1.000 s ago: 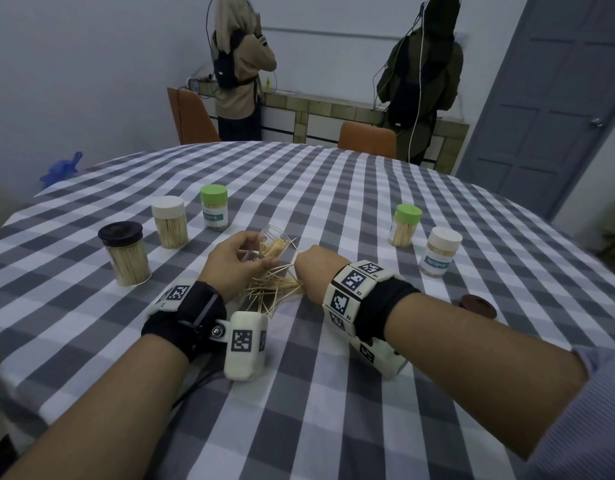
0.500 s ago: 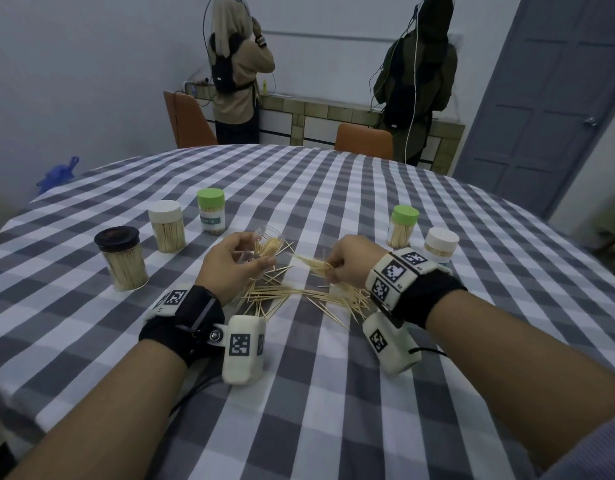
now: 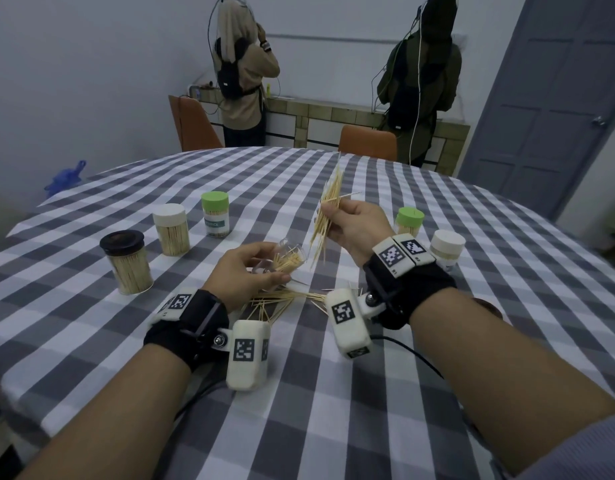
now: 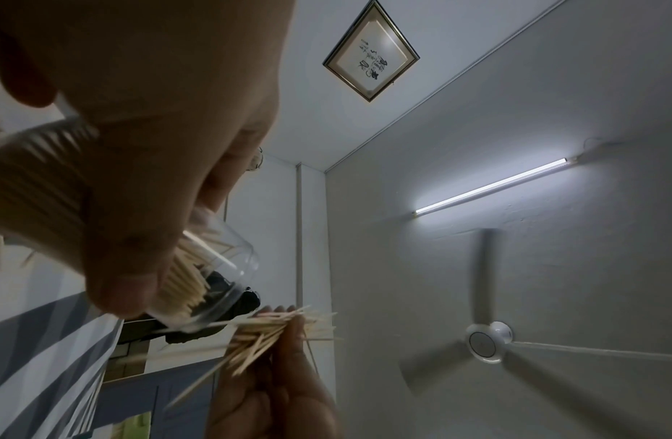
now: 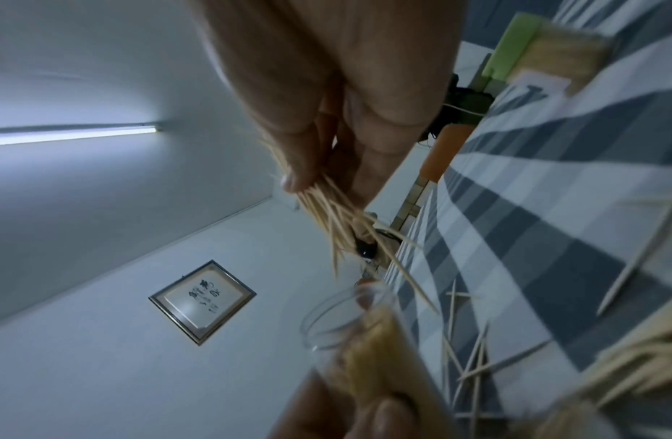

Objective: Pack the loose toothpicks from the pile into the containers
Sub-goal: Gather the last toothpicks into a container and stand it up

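- Over the middle of the desk (image 3: pixel 333 393), the left hand (image 3: pixel 245 271) holds a clear jar (image 3: pixel 292 256), with its fingers curled round it.
- That jar is tipped on its side, with its open mouth facing the right hand (image 3: pixel 356 230). Some toothpicks already sit inside it.
- Up above the jar, the right hand pinches a bunch of toothpicks (image 3: pixel 328 216) between thumb and fingers. The bunch stands nearly upright, and its low end is just beside the jar's mouth.
- Under both hands, a pile of loose toothpicks (image 3: pixel 285 299) lies spread on the checked cloth.
- Off to the left stand three full jars: one with a black lid (image 3: pixel 126 261), one with a white lid (image 3: pixel 171 228) and one with a green lid (image 3: pixel 216 213).
- Behind the right hand stand two more jars, a green-topped jar (image 3: pixel 410 220) and a white-topped jar (image 3: pixel 446 247).
- Far back, two people stand at a counter with their backs turned.
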